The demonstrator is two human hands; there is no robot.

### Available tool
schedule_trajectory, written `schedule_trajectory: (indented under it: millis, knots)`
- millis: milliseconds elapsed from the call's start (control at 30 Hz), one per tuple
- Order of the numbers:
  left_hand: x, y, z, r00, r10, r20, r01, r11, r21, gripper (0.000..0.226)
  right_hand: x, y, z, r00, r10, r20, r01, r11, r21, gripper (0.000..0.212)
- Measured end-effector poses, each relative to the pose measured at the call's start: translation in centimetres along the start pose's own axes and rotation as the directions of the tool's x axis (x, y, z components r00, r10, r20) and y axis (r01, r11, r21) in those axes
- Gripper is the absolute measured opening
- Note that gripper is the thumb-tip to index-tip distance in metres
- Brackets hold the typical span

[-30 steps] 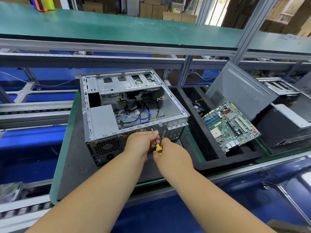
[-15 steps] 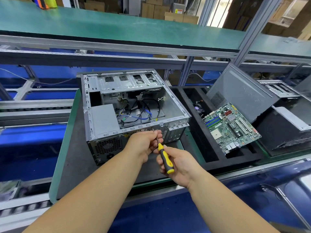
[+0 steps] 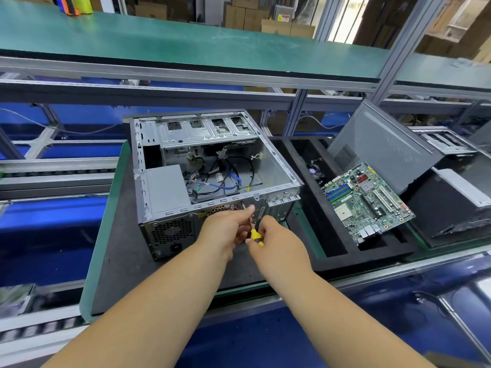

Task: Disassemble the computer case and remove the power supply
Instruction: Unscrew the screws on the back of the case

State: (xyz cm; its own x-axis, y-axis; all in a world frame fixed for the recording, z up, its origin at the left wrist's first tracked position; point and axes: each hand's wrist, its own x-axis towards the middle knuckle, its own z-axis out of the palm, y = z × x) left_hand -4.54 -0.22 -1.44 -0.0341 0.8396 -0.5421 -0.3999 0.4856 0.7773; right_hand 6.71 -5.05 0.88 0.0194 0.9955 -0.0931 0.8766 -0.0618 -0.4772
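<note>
Green bench mats carry an open computer case [image 3: 212, 179]; its power supply [image 3: 166, 191], a stiff, likely heavy metal box best gripped by its sides, sits in the near-left corner. Right hand [image 3: 277, 247] grips a screwdriver [image 3: 254, 233]; left hand [image 3: 225, 229] pinches its shaft.

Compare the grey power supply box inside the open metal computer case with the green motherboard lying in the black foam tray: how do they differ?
The grey power supply box sits inside the open metal computer case; the green motherboard is out, in the black foam tray. The box is plain, closed sheet metal; the board is flat, with bare slots and chips. Cables lie beside the box; none show at the board. Both are computer parts.
</note>
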Motion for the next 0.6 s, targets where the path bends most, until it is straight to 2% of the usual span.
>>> schedule_trajectory:
  millis: [67,133,200,233,267,300,367,400,467,600]
  knots:
    - [0.08,-0.16,0.13,0.999,0.034,-0.012,-0.034,0.999,0.021,0.012,-0.10,-0.15,0.35,0.995,-0.079,-0.069,0.068,0.986,-0.151,0.025]
    - [0.22,-0.21,0.26,0.998,0.062,-0.020,-0.061,0.998,0.028,0.013,-0.10,-0.01,0.51,0.995,-0.079,-0.068,0.067,0.986,-0.153,0.024]
    - [0.30,-0.19,0.32,0.997,0.075,-0.018,-0.074,0.997,0.024,0.014,0.21,0.23,0.27,1.000,0.012,0.024,-0.012,1.000,-0.011,0.022]
    - [0.30,-0.18,0.31,0.997,0.077,-0.004,-0.077,0.997,0.014,0.017,0.33,0.20,0.08,0.992,0.072,0.107,-0.087,0.987,0.135,0.021]
    - [0.34,-0.21,0.28,0.997,0.077,0.015,-0.077,0.997,-0.005,0.021,0.40,0.07,-0.11,0.967,0.134,0.215,-0.200,0.925,0.323,0.022]
    - [0.34,-0.23,0.25,0.997,0.071,0.032,-0.070,0.997,-0.024,0.024,0.38,-0.11,-0.23,0.923,0.176,0.341,-0.334,0.805,0.491,0.027]
    - [0.33,-0.30,0.20,0.998,0.039,0.048,-0.037,0.999,-0.039,0.021,0.17,-0.26,-0.38,0.851,0.165,0.499,-0.499,0.551,0.669,0.035]
    - [0.32,-0.37,0.20,0.998,0.019,0.053,-0.017,0.999,-0.042,0.018,0.11,-0.19,-0.36,0.844,0.156,0.513,-0.519,0.477,0.709,0.035]
    - [0.26,-0.40,0.24,0.998,-0.022,0.061,0.026,0.998,-0.062,0.012,0.02,-0.05,-0.29,0.850,0.159,0.501,-0.518,0.420,0.745,0.030]
    - [0.33,-0.01,0.25,0.997,-0.063,0.045,0.071,0.975,-0.212,0.011,0.23,-0.03,0.07,0.876,0.188,0.444,-0.476,0.485,0.733,0.023]
